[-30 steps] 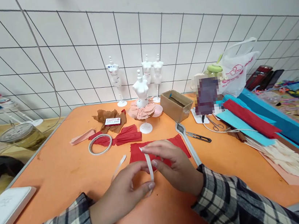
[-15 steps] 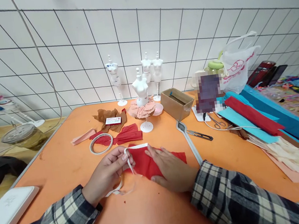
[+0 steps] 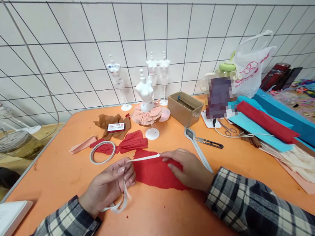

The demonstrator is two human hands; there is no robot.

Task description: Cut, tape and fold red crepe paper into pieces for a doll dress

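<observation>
A thin white tape strip (image 3: 144, 158) runs nearly straight between my two hands, over the upper edge of a piece of red crepe paper (image 3: 156, 176). My left hand (image 3: 112, 184) is closed on the strip's left part, and loose white curls (image 3: 119, 207) hang below its fingers. At the other end, the fingertips of my right hand (image 3: 186, 168) meet the strip, with the thumb lower over the paper. This hand covers the paper's right side. Just beyond the left hand lies a tape roll (image 3: 92, 154), partly over a gathered red paper piece (image 3: 133, 141).
A white dress form (image 3: 144, 90) with a pink ruffled skirt stands behind the red paper. Further right are a cardboard box (image 3: 185, 108), thread snips (image 3: 210, 142), scissors (image 3: 228, 128) and coloured paper (image 3: 263, 129). A white case (image 3: 7, 226) sits at the left edge.
The right hand has lifted from lying flat on the paper, its fingers now curled at the strip's end. The left hand moved slightly left and down. More of the red paper shows.
</observation>
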